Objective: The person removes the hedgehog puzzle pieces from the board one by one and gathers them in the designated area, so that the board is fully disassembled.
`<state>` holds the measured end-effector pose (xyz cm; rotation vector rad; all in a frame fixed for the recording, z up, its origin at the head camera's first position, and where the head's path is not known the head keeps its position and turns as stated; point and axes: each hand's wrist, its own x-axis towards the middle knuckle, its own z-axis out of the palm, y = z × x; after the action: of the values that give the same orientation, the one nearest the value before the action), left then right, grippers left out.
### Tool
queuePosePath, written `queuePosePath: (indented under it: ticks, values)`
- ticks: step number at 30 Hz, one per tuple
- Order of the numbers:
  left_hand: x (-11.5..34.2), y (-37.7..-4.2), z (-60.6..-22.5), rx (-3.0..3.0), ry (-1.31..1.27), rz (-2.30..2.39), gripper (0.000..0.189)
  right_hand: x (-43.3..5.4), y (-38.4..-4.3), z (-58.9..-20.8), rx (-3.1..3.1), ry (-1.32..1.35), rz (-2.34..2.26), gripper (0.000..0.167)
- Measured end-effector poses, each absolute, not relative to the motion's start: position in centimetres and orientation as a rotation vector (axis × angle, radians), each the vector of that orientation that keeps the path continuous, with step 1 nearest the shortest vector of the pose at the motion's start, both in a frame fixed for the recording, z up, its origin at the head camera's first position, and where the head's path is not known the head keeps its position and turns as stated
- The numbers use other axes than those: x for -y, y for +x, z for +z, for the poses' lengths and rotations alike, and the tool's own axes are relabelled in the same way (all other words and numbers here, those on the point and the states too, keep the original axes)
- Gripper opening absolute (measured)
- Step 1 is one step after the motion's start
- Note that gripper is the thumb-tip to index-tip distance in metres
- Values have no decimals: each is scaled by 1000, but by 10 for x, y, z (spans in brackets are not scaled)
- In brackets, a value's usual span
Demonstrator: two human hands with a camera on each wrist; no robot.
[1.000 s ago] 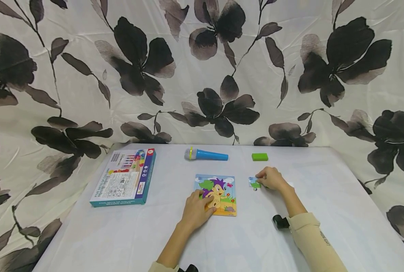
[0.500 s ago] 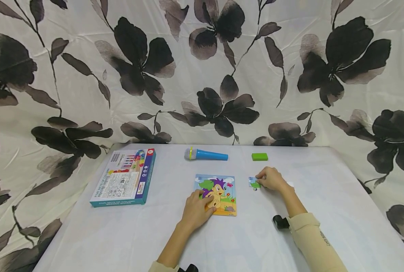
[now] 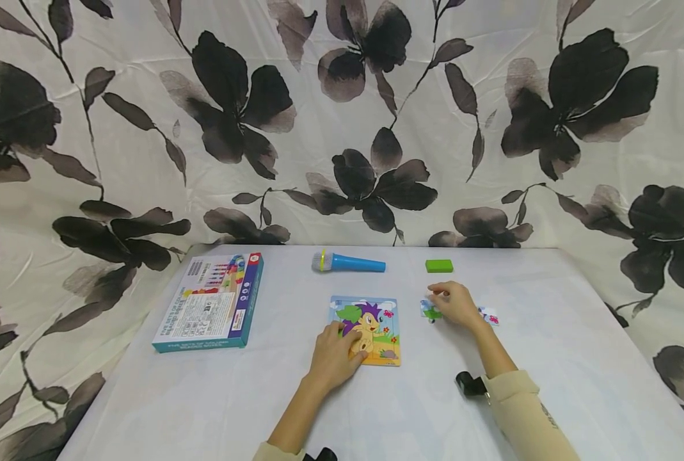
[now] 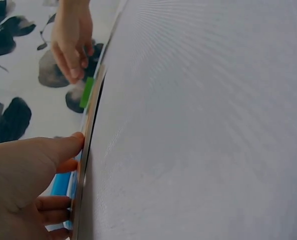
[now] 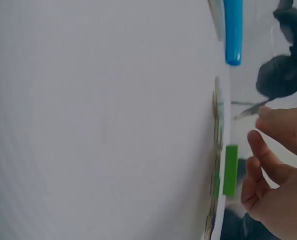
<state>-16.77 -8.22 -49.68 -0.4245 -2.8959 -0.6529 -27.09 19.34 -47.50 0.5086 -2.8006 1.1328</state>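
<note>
Just beneath the right hand [image 3: 457,305], fingers parted and empty, lie puzzle pieces [image 3: 432,313], likely light, stiff, best pinched edgewise; the left hand [image 3: 331,358], fingers spread, touches a puzzle board [image 3: 377,331].

Microphone [image 3: 356,262] — just behind the puzzle [image 3: 379,326].

picture board [image 3: 384,328] partly hidden, sleeves [image 3: 524,410] cropped

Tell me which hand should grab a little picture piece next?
Probably the right hand: it hovers, holding nothing, by the picture pieces, while the left hand rests on the hedgehog picture.
</note>
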Motion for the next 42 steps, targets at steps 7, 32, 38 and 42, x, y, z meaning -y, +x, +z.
queuePosePath:
  ticks: [7, 32, 38, 42]
  values:
    - [71, -168, -495, 2908, -416, -510, 46, -157, -252, -474, 2715, 604, 1292, 27]
    - [60, -167, -491, 2963, -498, -383, 45, -108, -242, -476, 3050, 726, 1089, 33]
    - [58, -168, -492, 2905, -523, -395, 44, -106, -242, -474, 3071, 701, 1070, 38]
    - [58, -168, -492, 2885, -527, -419, 44, -106, -244, -473, 3092, 680, 1076, 38]
